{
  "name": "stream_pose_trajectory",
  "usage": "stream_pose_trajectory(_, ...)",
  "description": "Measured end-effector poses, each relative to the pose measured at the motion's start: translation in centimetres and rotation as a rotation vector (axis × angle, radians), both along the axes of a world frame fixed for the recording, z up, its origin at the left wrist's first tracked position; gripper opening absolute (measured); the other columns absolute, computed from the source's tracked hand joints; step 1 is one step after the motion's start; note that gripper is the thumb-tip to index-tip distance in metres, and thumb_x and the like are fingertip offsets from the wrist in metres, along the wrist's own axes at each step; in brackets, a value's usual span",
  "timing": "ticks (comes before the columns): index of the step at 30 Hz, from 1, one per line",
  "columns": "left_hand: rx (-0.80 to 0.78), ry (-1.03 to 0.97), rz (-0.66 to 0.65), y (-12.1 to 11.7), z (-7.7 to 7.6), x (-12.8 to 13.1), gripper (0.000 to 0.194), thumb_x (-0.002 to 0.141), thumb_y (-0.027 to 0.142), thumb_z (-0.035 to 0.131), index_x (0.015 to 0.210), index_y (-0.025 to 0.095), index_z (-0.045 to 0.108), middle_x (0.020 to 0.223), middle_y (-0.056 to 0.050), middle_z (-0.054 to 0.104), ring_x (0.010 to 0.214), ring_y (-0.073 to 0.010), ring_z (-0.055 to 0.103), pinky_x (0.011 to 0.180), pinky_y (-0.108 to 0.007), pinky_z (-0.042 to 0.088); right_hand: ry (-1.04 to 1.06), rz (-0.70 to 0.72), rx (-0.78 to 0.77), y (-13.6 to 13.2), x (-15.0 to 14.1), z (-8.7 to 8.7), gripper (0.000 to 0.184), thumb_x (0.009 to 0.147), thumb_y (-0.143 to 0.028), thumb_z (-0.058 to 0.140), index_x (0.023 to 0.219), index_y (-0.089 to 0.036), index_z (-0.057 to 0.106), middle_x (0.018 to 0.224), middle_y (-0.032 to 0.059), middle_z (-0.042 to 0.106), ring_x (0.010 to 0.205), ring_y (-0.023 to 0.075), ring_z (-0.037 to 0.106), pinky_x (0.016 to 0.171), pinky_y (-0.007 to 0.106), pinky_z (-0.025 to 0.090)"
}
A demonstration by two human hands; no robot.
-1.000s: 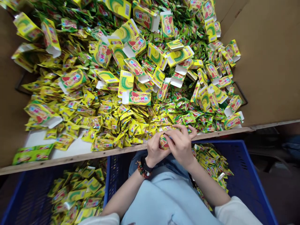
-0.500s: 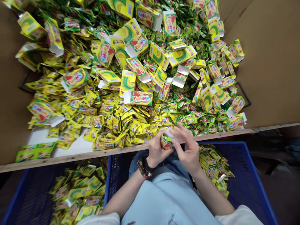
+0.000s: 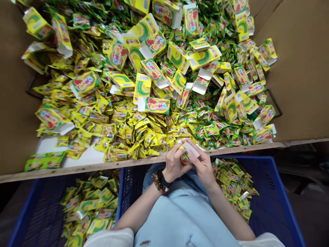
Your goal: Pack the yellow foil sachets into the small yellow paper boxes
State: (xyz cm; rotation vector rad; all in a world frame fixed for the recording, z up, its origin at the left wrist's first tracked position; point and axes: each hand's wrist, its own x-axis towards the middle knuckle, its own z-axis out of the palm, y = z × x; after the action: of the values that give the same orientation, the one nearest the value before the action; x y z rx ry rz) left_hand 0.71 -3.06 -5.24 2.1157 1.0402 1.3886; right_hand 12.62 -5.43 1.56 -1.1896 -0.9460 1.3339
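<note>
We look straight down on the person's left hand (image 3: 174, 164) and right hand (image 3: 203, 165), which meet just over the wooden edge (image 3: 64, 171) of the bench. Between them sits a small yellow-green carton (image 3: 185, 156), its white flap (image 3: 190, 149) tilted up. The left fingers curl closely together around the carton, and the right thumb and fingertips (image 3: 195, 154) press on it from the other side. The hands hide most of the carton, so we cannot tell whether it is closed or what is inside. A beaded bracelet (image 3: 159, 183) and a black band (image 3: 161, 177) circle the left wrist. Below the edge, on the person's side, a light blue shirt (image 3: 185, 212) and jeans (image 3: 151, 176) fill the gap between two blue plastic crates, one on the left (image 3: 33, 202) and one on the right (image 3: 276, 185), both holding loose packets. Beyond the edge, a deep heap of yellow-green foil sachets (image 3: 128, 137) spreads out, with printed "TWINS" cartons (image 3: 154, 105) scattered on top. The heap overlaps itself, so we cannot count the pieces, and its far end is cut off by the frame. Brown cardboard walls (image 3: 295, 85) flank it.
</note>
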Motion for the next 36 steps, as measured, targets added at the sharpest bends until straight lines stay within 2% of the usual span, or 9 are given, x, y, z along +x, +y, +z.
stream_pose_trajectory(7,-0.043,-0.042,0.058,0.4,0.5,0.3,0.068,0.082,0.038,0.058,0.138,0.023,0.024,0.12,-0.015,0.053,0.106,-0.0286,0.061,0.079,-0.045,0.056,-0.401,0.114,0.282,-0.3,0.2,-0.2,0.041,0.081,-0.035,0.07,0.121,-0.031,0.068,0.127,0.0051,0.067,0.122,0.028,0.06,0.106,0.047,0.047)
stream_pose_trajectory(11,-0.081,0.055,0.06,0.3,1.0,0.4,0.054,0.086,0.031,0.052,0.134,0.021,0.031,0.11,-0.012,0.054,0.099,-0.0262,0.06,0.075,-0.041,0.055,-0.411,-0.091,0.168,0.0,-0.5,0.0,0.028,0.088,-0.031,0.061,0.114,-0.028,0.072,0.112,0.0045,0.075,0.1,0.0268,0.071,0.091,0.044,0.057)
stream_pose_trajectory(14,-0.065,0.053,0.07,0.4,1.1,0.4,0.054,0.086,0.035,0.053,0.132,0.019,0.031,0.108,-0.013,0.054,0.093,-0.0254,0.06,0.07,-0.038,0.054,-0.388,-0.086,0.139,0.2,-0.7,0.1,0.028,0.09,-0.029,0.058,0.114,-0.027,0.072,0.109,0.0041,0.075,0.097,0.0259,0.073,0.087,0.041,0.059)
stream_pose_trajectory(21,-0.121,0.032,0.085,0.1,0.5,0.2,0.048,0.089,0.039,0.049,0.127,0.014,0.036,0.104,-0.017,0.058,0.085,-0.0262,0.063,0.069,-0.041,0.053,-0.707,0.012,0.597,0.6,-0.7,-0.8,0.045,0.09,-0.02,0.055,0.135,-0.02,0.057,0.124,0.0103,0.068,0.112,0.0273,0.067,0.09,0.04,0.059)
stream_pose_trajectory(25,-0.108,0.042,0.039,0.1,1.0,0.1,0.041,0.094,0.035,0.039,0.129,0.014,0.038,0.106,-0.018,0.058,0.093,-0.0272,0.062,0.075,-0.041,0.052,-0.772,0.006,0.714,0.4,-0.6,-0.7,0.055,0.092,-0.01,0.05,0.143,-0.026,0.046,0.12,0.0067,0.071,0.109,0.0235,0.069,0.088,0.035,0.061)
stream_pose_trajectory(28,-0.028,0.101,0.008,-0.2,2.8,-1.4,0.063,0.086,0.049,0.055,0.135,0.014,0.035,0.114,-0.018,0.055,0.103,-0.029,0.058,0.081,-0.043,0.051,-0.897,-0.018,0.626,-1.3,2.4,0.1,0.044,0.093,-0.013,0.05,0.135,-0.024,0.057,0.11,0.0079,0.075,0.092,0.0211,0.075,0.076,0.029,0.061)
stream_pose_trajectory(30,0.01,0.16,0.124,-0.4,4.2,-3.3,0.068,0.08,0.052,0.065,0.132,0.016,0.041,0.115,-0.015,0.055,0.104,-0.0285,0.055,0.084,-0.042,0.05,-1.133,-0.072,0.378,-2.9,5.8,0.3,0.032,0.093,-0.021,0.051,0.119,-0.021,0.069,0.102,0.0102,0.077,0.082,0.0222,0.075,0.072,0.031,0.06)
stream_pose_trajectory(32,0.004,0.268,0.353,-0.3,5.4,-5.4,0.047,0.083,0.041,0.067,0.121,0.019,0.053,0.11,-0.012,0.056,0.102,-0.0267,0.054,0.087,-0.042,0.046,-1.405,-0.071,0.131,-3.9,9.1,0.0,0.027,0.092,-0.031,0.053,0.105,-0.022,0.074,0.093,0.0111,0.077,0.086,0.027,0.073,0.076,0.039,0.058)
stream_pose_trajectory(36,-0.054,0.593,0.5,1.0,5.9,-7.7,0.025,0.087,0.031,0.062,0.109,0.021,0.066,0.114,-0.014,0.057,0.104,-0.0293,0.049,0.089,-0.043,0.041,-1.471,-0.126,0.179,-1.5,11.4,-1.5,0.039,0.095,-0.038,0.043,0.116,-0.017,0.069,0.114,0.0161,0.07,0.111,0.0311,0.061,0.092,0.047,0.05)
